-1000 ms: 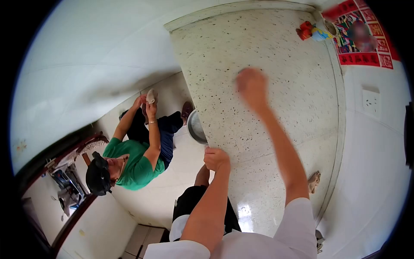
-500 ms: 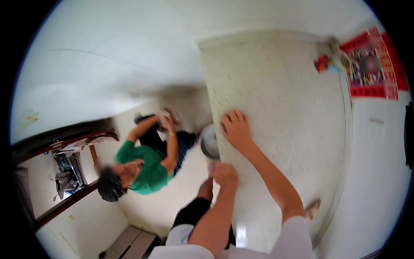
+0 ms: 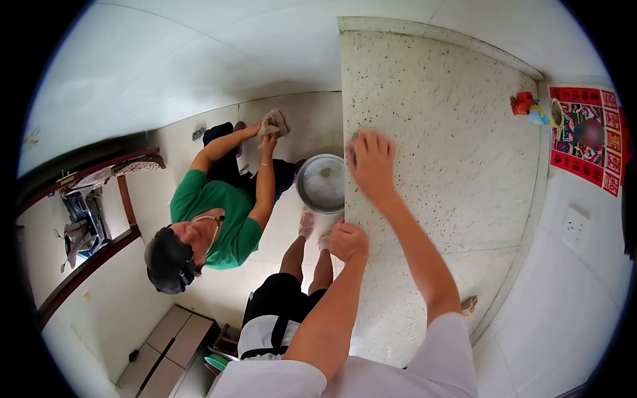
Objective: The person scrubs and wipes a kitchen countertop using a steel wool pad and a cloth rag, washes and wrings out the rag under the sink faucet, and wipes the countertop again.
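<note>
My right hand lies over the speckled counter, close to its left edge. Its fingers are bent over a small dark thing, mostly hidden beneath them. Lower down, my left hand is curled closed at the same edge; what its fingers hold, if anything, is hidden. Beside the counter, below its edge, a round metal basin with cloudy liquid stands on the floor.
A seated person in a green shirt holds a beige shoe at the left. On the counter are a red and blue packet and a brown item. A cabinet stands lower left, a wall socket right.
My right hand has moved from the middle of the counter to its left edge. My left hand stays by the edge. The view has shifted, showing more of the basin and floor.
</note>
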`<state>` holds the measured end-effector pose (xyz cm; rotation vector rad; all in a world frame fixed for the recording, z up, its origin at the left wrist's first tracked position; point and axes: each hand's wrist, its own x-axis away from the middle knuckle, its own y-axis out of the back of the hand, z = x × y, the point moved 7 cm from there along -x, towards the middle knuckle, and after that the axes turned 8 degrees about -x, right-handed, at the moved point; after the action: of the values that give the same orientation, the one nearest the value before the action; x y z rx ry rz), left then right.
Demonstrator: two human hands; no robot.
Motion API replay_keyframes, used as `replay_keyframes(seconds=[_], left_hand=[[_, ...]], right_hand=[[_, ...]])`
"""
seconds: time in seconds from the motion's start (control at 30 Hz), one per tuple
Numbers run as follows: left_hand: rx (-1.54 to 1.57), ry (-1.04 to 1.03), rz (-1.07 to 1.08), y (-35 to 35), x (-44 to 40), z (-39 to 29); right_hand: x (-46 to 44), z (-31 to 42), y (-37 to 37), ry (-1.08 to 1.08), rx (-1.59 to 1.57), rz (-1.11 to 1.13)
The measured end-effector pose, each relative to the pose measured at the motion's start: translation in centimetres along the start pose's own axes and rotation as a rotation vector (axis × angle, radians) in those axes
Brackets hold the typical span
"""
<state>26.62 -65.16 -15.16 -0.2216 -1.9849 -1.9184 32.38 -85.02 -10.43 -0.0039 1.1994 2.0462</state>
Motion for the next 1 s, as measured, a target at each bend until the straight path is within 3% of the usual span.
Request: replay_keyframes(seconds=[0.13, 0.27, 0.37, 0.57, 0.87, 1.0], left_hand=[[0.103, 0.010, 0.014, 0.9, 0.2, -0.7], [0.075, 0.003, 0.030, -0.3, -0.2, -0.3], [0.089, 0.009, 0.033, -0.6, 0.0, -0.6], [0.090, -0.001, 0.032, -1.8, 0.8, -1.0], [0.066, -0.001, 0.038, -2.6, 1.0, -1.4], [0.061, 0.004, 0.025, -2.8, 0.9, -1.6]], right_hand=[[-0.6, -0.3, -0.6, -0.043, 0.011, 0.033], [-9.2, -2.3, -2.8, -0.001, 0.045, -0.123], [-10.2, -3.1, -4.1, -0.081, 0.057, -0.119], [-0.3, -1.5, -0.9, -0.134, -0.006, -0.025], [-9.9, -6.6, -3.0, -0.127, 0.093, -0.191], [-2.8, -4.7, -1.2, -0.153, 0.098, -0.139]])
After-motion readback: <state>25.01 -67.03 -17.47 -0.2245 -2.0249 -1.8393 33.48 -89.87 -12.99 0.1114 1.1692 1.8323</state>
